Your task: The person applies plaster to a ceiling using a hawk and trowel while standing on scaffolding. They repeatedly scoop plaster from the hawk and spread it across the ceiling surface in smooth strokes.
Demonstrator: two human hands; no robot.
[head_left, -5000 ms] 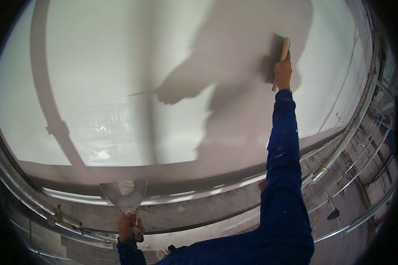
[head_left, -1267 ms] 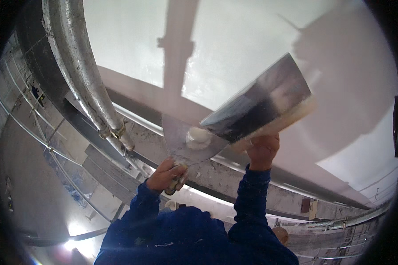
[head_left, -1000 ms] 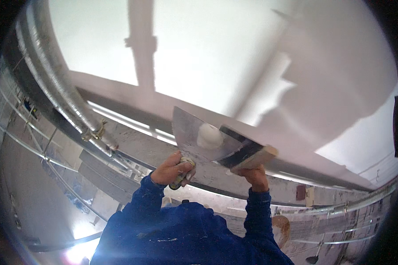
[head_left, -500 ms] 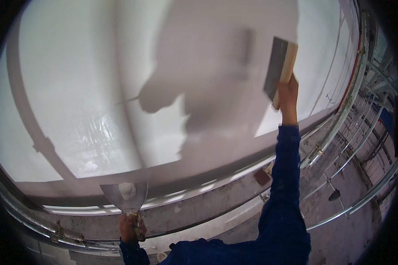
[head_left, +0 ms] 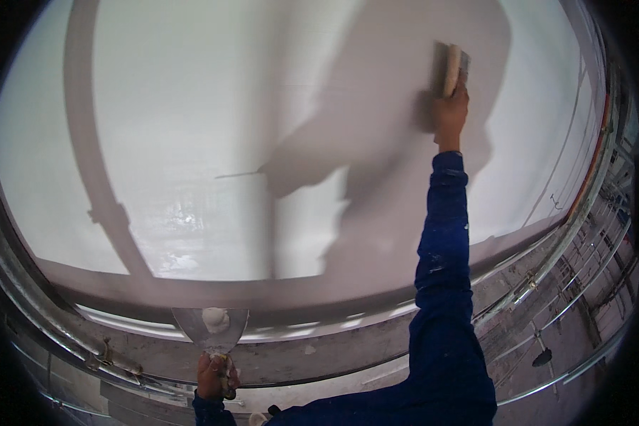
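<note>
My right hand point(head_left: 451, 117), at the end of an outstretched arm, grips a wide filling knife point(head_left: 452, 69) by its pale wooden back. The knife is up against the white wall point(head_left: 184, 121), with its shadow beside it; whether its edge touches cannot be told. Low on the left, my left hand point(head_left: 211, 376) is wrapped round the handle of a broad, flared putty knife point(head_left: 192, 324). A lump of white putty point(head_left: 215, 319) rests on its blade, which is held apart from the wall. The wall looks wet and shiny near its lower left.
Metal scaffold tubes point(head_left: 539, 277) run along the right side, and more pipes point(head_left: 57, 334) curve round the lower left. Below the wall lies a dusty ledge point(head_left: 291, 358). Shadows of my arm and of a pole fall across the wall.
My right hand has moved up the wall with the filling knife, which has turned so less of its dark blade shows. The view has shifted; my left hand still holds the loaded putty knife low down.
</note>
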